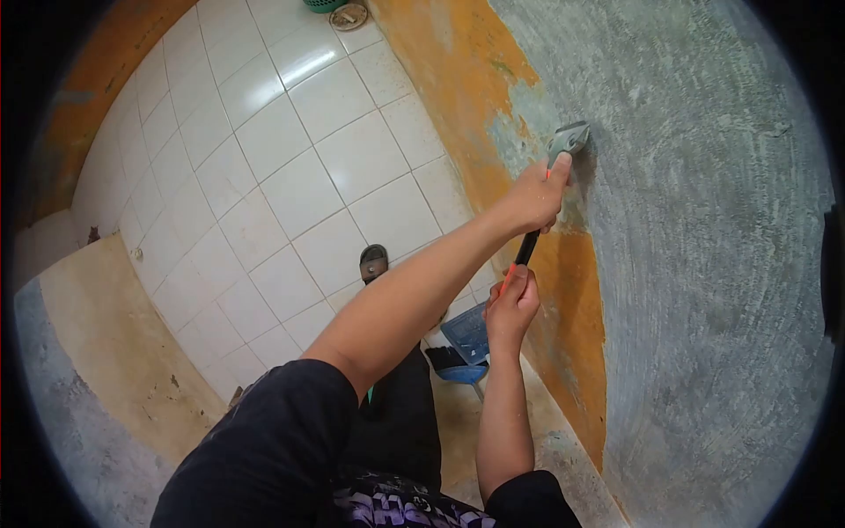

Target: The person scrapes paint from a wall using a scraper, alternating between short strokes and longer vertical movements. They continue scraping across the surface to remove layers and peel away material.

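A long-handled scraper [526,248] with a black and orange handle and a grey head is held up against the wall. My left hand [539,195] wraps around the handle just below the head, its thumb lying along the handle. Lower down, near the handle's end, my right hand [513,304] is closed on the same scraper. The scraper head touches or is very close to the wall [695,238], whose surface there is rough grey. Orange paint [458,97] covers a strip to the left of this grey area, with a ragged border between them.
On the floor near my legs are a blue dustpan [466,333] and a blue brush [461,373] with dark bristles. White tiles [299,198] cover the floor. A green basket [322,3] and a round dish-like object [349,17] stand farther off. A low wall [110,330] runs along the left.
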`<state>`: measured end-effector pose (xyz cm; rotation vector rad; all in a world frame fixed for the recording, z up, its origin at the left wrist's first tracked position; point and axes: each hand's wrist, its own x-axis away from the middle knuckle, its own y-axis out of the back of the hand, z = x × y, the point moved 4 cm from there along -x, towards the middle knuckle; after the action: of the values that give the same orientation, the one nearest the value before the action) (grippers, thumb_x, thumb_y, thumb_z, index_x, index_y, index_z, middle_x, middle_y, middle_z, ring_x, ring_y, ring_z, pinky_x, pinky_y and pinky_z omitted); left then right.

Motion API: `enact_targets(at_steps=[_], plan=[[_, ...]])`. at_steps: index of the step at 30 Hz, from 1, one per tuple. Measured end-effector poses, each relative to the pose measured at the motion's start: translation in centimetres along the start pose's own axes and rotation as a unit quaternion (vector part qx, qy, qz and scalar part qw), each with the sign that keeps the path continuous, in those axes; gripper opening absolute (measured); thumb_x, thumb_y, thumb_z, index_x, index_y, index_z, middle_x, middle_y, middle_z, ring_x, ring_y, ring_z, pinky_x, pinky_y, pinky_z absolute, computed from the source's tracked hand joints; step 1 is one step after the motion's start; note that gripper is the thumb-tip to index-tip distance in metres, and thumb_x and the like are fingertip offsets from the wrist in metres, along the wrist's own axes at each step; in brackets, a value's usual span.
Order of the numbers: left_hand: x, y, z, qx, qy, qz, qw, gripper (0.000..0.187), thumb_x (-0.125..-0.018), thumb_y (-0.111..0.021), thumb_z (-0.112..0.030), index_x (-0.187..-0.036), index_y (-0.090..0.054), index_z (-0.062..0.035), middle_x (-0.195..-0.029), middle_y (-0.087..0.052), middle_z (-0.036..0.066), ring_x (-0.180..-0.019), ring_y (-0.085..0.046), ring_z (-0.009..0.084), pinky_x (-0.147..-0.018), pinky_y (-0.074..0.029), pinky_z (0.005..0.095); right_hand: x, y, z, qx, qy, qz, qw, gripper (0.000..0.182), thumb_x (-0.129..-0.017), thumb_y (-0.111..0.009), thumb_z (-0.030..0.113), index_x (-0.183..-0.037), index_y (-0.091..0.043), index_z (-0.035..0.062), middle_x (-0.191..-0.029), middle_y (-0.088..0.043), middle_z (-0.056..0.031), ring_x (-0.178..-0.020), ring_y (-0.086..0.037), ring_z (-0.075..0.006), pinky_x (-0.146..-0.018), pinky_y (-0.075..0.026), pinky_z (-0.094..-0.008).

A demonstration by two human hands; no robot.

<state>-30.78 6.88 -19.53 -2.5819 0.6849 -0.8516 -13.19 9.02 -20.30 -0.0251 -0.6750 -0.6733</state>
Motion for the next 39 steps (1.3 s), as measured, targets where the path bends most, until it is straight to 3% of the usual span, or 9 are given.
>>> enact_targets(at_steps=[13, 17, 22, 25, 30, 37, 39], plan=[[-0.4, 1.2, -2.5, -0.007, -0.010, 0.007, 1.000, 0.068, -0.100, -0.023, -0.063, -0.105, -0.049, -0.0004, -0.057, -0.041, 0.002, -0.045, -0.043, 0.0150, -0.045, -0.039, 0.0308, 0.6, -2.5, 2.9, 0.033, 0.028, 0.017, 0.999, 0.036, -0.102, -0.050, 0.040, -0.090, -0.051, 0.0058, -0.062, -0.039, 0.0039, -0.048, -0.037, -0.0049, -0.040, -0.029, -0.0215], [1.3, 0.1, -2.1, -0.078, -0.031, 0.020, 0.996, 0.068, -0.101, -0.022, -0.062, -0.103, -0.050, 0.0001, -0.055, -0.042, 0.003, -0.043, -0.045, 0.0164, -0.044, -0.039, 0.0317, -0.4, -1.1, -2.2, -0.008, 0.071, -0.017, 0.997, 0.038, -0.102, -0.046, 0.044, -0.092, -0.050, 0.0079, -0.055, -0.041, 0.0021, -0.040, -0.038, -0.0068, -0.036, -0.028, -0.0245], [-0.9, 1.8, -3.8, -0.042, -0.060, -0.035, 0.997, 0.071, -0.100, -0.021, -0.064, -0.104, -0.050, 0.0012, -0.052, -0.044, 0.005, -0.042, -0.050, 0.0182, -0.044, -0.040, 0.0327, -1.9, -2.4, 1.8, 0.036, 0.110, 0.007, 0.993, 0.041, -0.101, -0.048, 0.045, -0.092, -0.053, 0.0057, -0.055, -0.040, 0.0020, -0.039, -0.037, -0.0063, -0.036, -0.029, -0.0242], [-1.6, 2.9, -4.6, -0.007, -0.061, -0.023, 0.998, 0.072, -0.099, -0.022, -0.065, -0.103, -0.050, 0.0014, -0.052, -0.044, 0.005, -0.042, -0.050, 0.0180, -0.043, -0.041, 0.0328, -1.4, -4.2, 3.8, 0.041, 0.123, 0.025, 0.991, 0.033, -0.102, -0.052, 0.035, -0.091, -0.054, 0.0033, -0.067, -0.042, 0.0033, -0.051, -0.037, -0.0049, -0.045, -0.030, -0.0219], [-0.2, 1.4, -3.1, -0.049, -0.037, -0.010, 0.998, 0.071, -0.098, -0.024, -0.066, -0.103, -0.049, 0.0001, -0.052, -0.040, 0.003, -0.042, -0.045, 0.0162, -0.043, -0.040, 0.0319, -0.1, -2.1, 0.9, -0.025, 0.016, -0.006, 1.000, 0.029, -0.102, -0.049, 0.030, -0.091, -0.053, 0.0044, -0.067, -0.042, 0.0035, -0.049, -0.038, -0.0035, -0.040, -0.027, -0.0209], [-1.6, 3.2, -3.8, 0.008, -0.039, 0.002, 0.999, 0.069, -0.099, -0.025, -0.065, -0.104, -0.047, -0.0001, -0.054, -0.040, 0.003, -0.042, -0.042, 0.0155, -0.044, -0.041, 0.0313, -1.6, -4.2, 2.5, 0.024, 0.090, 0.000, 0.996, 0.031, -0.102, -0.051, 0.033, -0.092, -0.054, 0.0041, -0.066, -0.042, 0.0028, -0.049, -0.039, -0.0047, -0.041, -0.029, -0.0208], [-1.1, 2.6, -3.8, -0.017, -0.037, 0.000, 0.999, 0.068, -0.099, -0.025, -0.064, -0.104, -0.047, -0.0006, -0.054, -0.039, 0.003, -0.042, -0.042, 0.0155, -0.044, -0.041, 0.0312, -0.7, -3.9, 2.4, 0.007, 0.049, 0.001, 0.999, 0.032, -0.102, -0.051, 0.033, -0.093, -0.055, 0.0029, -0.065, -0.042, 0.0028, -0.051, -0.040, -0.0047, -0.043, -0.030, -0.0213]])
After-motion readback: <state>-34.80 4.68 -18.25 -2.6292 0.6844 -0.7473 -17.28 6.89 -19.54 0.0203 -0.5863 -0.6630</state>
